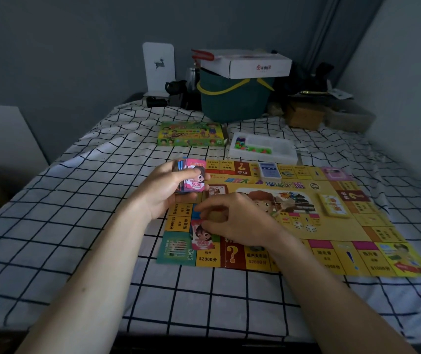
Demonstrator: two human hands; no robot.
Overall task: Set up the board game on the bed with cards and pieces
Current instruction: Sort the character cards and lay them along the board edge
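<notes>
Head view first, since it's the only angle: a yellow game board (332, 233) is laid flat on a bed (76, 226) covered with a white sheet in a dark grid pattern. Quite a bit of print can be made out on the board. "$2000分" is read on a yellow square near the front left corner, "$2200分" on the left edge, and big question marks are seen on two dark red squares. The title across the middle is in Chinese characters, too blurred to be copied reliably.

A thick stack of play money (191, 176) is gripped in the left hand (164, 192), fingers curled round it, thumb across the top note. That note is pink, with a cartoon girl and "5000" printed on it. A second pink note (200, 237), same girl, same "5000", is pinched at its top edge by the fingertips of the right hand (237, 221) and is lying on the board's front left area.

Two small card decks are placed on the board: a blue one (270, 171) near the far edge and a yellow one (333, 205) toward the right. Beyond the board, a green game box (190, 134) and a white tray (264, 149) of coloured pieces are sat on the sheet. Further back, a white carton (245, 65) with a small red logo is rested on a dark green bin (232, 100).
</notes>
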